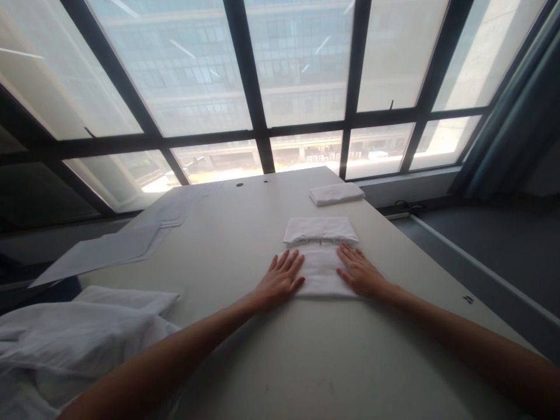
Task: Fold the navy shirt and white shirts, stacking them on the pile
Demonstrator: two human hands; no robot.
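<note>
On the desk, a folded white cloth is covered at its sides by the left hand and right hand, laid flat and apart; probably light and soft, it is best gripped along both edges.

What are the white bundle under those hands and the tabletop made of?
White bundle: probably matte fabric, judging by its soft folds and wrinkled edge. Tabletop: perhaps white laminate, since it looks smooth and even; painted board is possible.

Both forearms are showing bare and slim; the left hand and right hand are having slender fingers.
</note>
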